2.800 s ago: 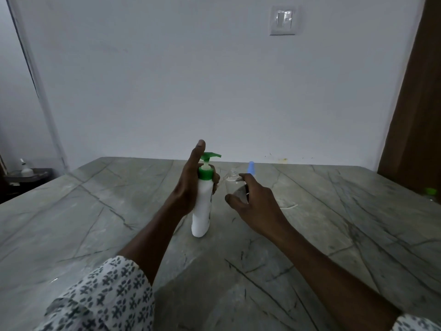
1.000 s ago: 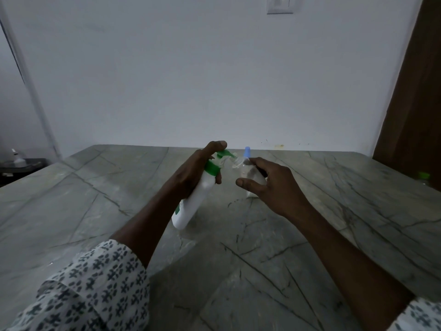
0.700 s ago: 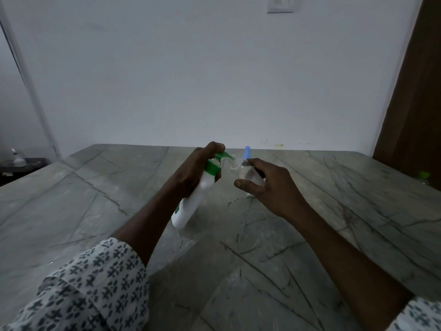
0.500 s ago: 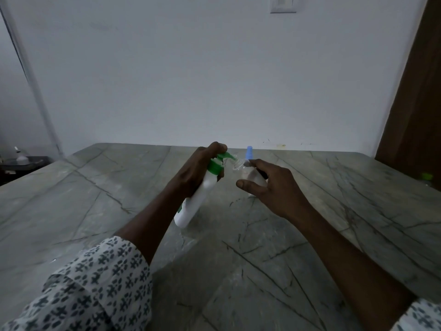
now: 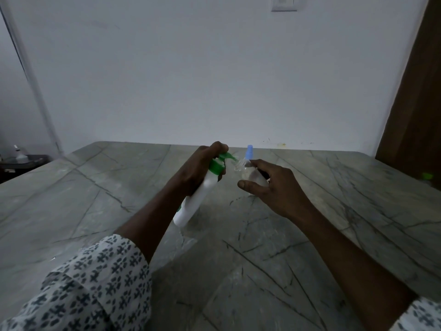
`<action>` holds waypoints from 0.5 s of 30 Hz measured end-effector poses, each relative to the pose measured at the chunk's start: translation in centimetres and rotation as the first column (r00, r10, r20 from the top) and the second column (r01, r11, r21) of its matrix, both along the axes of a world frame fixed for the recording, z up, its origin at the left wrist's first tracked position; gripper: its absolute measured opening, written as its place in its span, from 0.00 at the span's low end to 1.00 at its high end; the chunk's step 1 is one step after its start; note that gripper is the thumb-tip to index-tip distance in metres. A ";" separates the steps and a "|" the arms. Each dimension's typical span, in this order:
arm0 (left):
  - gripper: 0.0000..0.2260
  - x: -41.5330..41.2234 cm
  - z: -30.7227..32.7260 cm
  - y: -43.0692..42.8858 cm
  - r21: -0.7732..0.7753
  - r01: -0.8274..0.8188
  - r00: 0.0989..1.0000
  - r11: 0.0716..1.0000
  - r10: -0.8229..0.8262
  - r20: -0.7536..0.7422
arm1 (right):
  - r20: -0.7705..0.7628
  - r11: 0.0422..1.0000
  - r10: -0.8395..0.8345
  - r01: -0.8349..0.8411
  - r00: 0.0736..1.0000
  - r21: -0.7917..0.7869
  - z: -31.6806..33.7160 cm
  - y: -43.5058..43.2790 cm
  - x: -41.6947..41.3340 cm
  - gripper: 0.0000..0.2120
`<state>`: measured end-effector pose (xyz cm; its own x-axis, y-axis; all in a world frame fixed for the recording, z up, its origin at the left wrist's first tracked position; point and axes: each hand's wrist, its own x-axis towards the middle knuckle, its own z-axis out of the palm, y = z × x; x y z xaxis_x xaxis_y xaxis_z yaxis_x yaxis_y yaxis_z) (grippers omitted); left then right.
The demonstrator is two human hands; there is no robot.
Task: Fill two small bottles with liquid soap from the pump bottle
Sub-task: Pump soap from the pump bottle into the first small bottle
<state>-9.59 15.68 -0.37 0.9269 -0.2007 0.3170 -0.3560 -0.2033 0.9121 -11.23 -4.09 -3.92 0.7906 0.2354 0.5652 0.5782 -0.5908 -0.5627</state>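
White left sleeve [image 5: 90, 283] with dark leafy print, folded cuff, matching right sleeve [image 5: 423, 316], forearms bare

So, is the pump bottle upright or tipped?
Tipped. The left hand holds the pump bottle slanted, green nozzle toward the small clear bottle in the right hand.

I see my left hand [image 5: 198, 168] gripping the white pump bottle [image 5: 200, 197], which leans to the right over the grey stone table [image 5: 95, 187], with one finger curled over its green pump head [image 5: 223, 158]. The spout meets the mouth of the small clear bottle [image 5: 248, 174] that my right hand [image 5: 274, 187] holds tilted towards it. A blue cap [image 5: 249, 151] stands just beyond them.
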 end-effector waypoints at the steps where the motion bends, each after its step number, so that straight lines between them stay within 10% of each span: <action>1: 0.17 0.0 0.0 0.0 -0.006 -0.002 1.000 1.000 0.002 0.001 | -0.001 1.000 -0.001 0.001 1.000 -0.002 0.0 0.0 0.0 0.25; 15: 0.22 -0.4 0.2 0.3 -0.006 0.065 0.997 0.998 -0.065 -0.042 | 0.013 0.999 0.014 -0.015 1.000 0.039 -0.3 0.1 0.4 0.25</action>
